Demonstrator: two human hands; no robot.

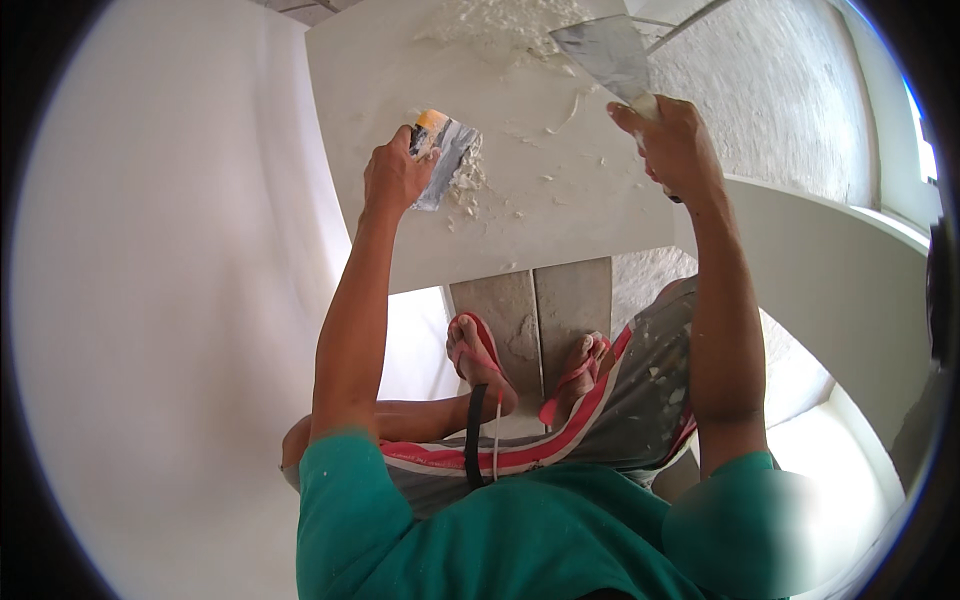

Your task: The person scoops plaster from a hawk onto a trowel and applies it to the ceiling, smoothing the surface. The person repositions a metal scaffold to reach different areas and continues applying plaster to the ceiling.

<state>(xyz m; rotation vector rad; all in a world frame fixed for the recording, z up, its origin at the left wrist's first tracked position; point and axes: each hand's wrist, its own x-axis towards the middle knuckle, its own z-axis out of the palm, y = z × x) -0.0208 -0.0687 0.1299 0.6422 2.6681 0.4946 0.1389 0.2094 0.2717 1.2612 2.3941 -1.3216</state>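
Observation:
My left hand (396, 175) is closed round the handle of a wide putty knife (447, 165), whose grey blade rests at a flat white board (560, 215). Wet, pale putty (470, 178) clings along that blade's edge. Farther right, my right hand (672, 145) grips the pale handle of a broad, triangular taping knife (610, 55). Its blade points away from me and to the left, over the far right part of the board. Beside that blade lies a thick smear of putty (490, 25), and small crumbs dot the surface between my hands.
A smooth white wall (170, 250) rises along the left. On the right stands a low, curved pale wall (830, 260), with a rough plastered surface (790, 90) beyond it. My feet in red flip-flops (475, 345) stand on grey planks (570, 300) below the board.

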